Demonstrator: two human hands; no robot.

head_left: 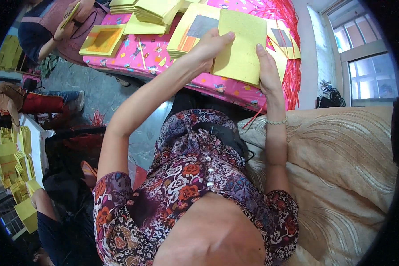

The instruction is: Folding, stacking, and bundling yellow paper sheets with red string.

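Head view, near field: the person's patterned floral blouse (186, 186) fills the lower frame, with a beige sofa cushion (341, 168) just beside on the right. Both forearms rise from there toward the desk (217, 86), which carries a pink patterned cover. The left hand (210, 46) and right hand (267, 71) together hold a yellow paper stack (240, 46) up over the desk edge; the left fingers (224, 39) are wrapped on its left edge, thumb in front, and the right fingers are pressed along its right edge, so both hands are clamped on the stack. A beaded bracelet (275, 121) sits on the right wrist. Judged step: squaring or aligning the held sheets. The next move would call for an even grip on both edges so no sheet slides out. Beyond the hands lie printed yellow sheets (195, 29), a further pile of yellow paper (153, 13) and red string (290, 53) at the desk's right end. Far left, another person's hand (68, 26) holds a sheet, and more yellow bundles (15, 164) stand well apart.
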